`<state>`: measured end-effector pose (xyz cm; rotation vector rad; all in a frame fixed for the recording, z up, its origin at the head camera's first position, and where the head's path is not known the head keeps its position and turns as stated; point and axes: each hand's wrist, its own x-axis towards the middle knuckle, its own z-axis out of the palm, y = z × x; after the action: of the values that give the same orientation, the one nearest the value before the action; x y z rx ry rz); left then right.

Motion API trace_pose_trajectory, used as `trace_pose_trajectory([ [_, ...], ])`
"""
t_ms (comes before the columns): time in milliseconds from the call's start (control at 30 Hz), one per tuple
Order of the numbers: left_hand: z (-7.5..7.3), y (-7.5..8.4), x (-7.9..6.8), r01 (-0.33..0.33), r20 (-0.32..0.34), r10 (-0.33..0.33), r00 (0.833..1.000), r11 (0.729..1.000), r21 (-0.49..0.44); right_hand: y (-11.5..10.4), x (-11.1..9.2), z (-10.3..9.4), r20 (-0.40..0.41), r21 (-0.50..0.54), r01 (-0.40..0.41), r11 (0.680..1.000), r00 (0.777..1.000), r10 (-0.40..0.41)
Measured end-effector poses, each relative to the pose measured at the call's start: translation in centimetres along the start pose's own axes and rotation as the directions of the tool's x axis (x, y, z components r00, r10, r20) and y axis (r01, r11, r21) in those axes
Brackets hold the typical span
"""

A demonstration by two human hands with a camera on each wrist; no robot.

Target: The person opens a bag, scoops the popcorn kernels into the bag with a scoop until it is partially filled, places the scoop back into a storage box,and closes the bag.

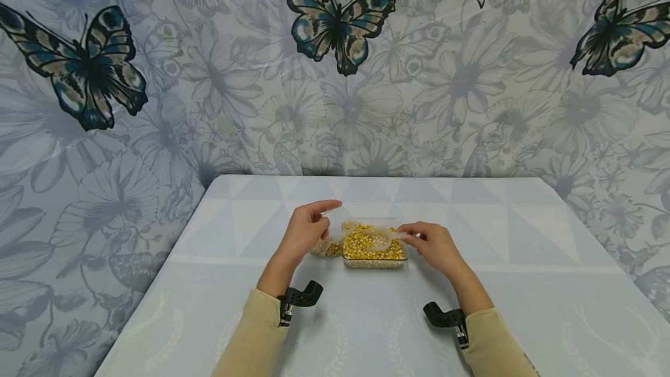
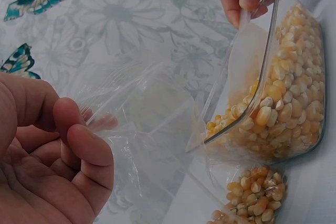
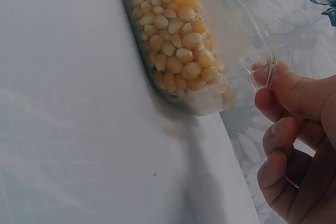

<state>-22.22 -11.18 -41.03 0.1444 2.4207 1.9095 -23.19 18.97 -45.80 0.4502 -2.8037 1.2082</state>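
Observation:
A clear rectangular container (image 1: 374, 263) of yellow corn kernels (image 1: 357, 244) stands on the table. My right hand (image 1: 430, 244) is at its right rim, thumb and fingers pinching the end of a translucent scoop (image 1: 384, 239) that lies over the kernels. In the right wrist view those fingertips (image 3: 268, 95) are right at the container's corner. To the left, my left hand (image 1: 305, 230) pinches the upper edge of a clear plastic bag (image 2: 131, 150), its index finger extended in the head view. Kernels (image 2: 255, 195) fill the bag's bottom, close beside the container.
The pale table (image 1: 251, 220) has a triangle pattern and reaches back to a flowered wall covering (image 1: 356, 115) with butterflies. Black wrist mounts (image 1: 300, 295) sit on both forearms, above beige sleeves.

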Motion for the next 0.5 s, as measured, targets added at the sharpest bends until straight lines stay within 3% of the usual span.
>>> trace_pose_trajectory([
  [500,-0.10,-0.04,0.01,0.004,0.009,-0.004,1.000,1.000,-0.009,0.42,0.04,-0.12,0.020,0.059,-0.027,0.998,0.999,0.026],
])
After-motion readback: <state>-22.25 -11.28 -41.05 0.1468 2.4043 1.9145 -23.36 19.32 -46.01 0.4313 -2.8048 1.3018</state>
